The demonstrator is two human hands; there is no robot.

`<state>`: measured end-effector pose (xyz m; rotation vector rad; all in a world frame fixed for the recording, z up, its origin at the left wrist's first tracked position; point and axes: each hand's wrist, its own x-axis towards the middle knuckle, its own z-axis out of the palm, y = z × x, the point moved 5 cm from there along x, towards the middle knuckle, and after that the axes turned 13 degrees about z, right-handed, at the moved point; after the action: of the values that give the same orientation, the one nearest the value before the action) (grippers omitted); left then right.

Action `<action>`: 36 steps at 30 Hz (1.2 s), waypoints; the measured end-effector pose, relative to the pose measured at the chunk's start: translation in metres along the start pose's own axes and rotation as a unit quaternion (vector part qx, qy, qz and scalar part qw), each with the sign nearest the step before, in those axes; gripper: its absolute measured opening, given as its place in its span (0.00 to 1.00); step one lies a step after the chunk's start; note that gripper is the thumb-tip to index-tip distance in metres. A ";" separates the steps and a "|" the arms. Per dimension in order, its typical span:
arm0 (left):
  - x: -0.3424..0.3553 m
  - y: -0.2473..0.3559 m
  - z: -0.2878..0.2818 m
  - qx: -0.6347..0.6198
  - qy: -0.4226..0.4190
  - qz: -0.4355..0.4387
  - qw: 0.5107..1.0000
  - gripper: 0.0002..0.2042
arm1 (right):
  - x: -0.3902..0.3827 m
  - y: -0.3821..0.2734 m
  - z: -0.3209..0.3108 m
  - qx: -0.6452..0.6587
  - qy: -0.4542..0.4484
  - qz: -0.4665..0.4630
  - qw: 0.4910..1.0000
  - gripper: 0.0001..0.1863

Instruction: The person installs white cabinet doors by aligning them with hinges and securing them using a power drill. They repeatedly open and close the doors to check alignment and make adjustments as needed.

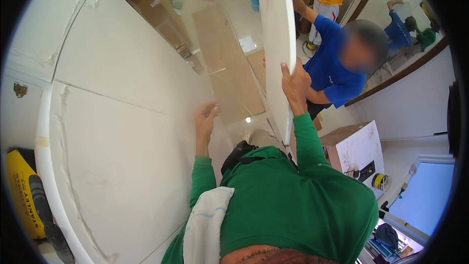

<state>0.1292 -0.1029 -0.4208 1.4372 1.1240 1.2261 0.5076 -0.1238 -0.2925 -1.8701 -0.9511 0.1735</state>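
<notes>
A large white surface [122, 151] stands left of your left hand [205, 122], whose fingers curl loosely, released. To their right is the white panel [277, 34], its edge grasped by your right hand [296, 88]; beyond those fingers, a co-worker [326, 63] holds it too.

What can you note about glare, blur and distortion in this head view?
In the head view, black corners frame the picture; the white edge at far left bows, probably from fisheye distortion; a small glare spot shines on the floor; a co-worker's head is blurred; the right hand on the white board looks reasonably sharp.
</notes>
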 end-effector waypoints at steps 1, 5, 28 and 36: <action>0.014 -0.007 0.014 -0.013 -0.025 0.026 0.999 0.13 | -0.001 0.000 -0.014 0.025 -0.005 0.014 1.000 0.13; 0.064 -0.042 0.055 0.014 -0.050 0.034 0.998 0.16 | -0.012 -0.007 -0.067 0.122 -0.013 0.025 0.992 0.14; 0.193 0.110 -0.059 -0.031 0.080 0.104 0.991 0.27 | 0.118 -0.150 -0.077 0.312 -0.249 -0.160 0.903 0.27; 0.160 0.160 -0.096 -0.276 -0.025 0.097 0.956 0.24 | 0.194 -0.174 -0.030 0.394 -0.550 -0.208 0.706 0.29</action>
<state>0.0611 0.0339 -0.2287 1.1513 0.5429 1.4861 0.5617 0.0213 -0.0805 -0.5653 -1.6831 1.3009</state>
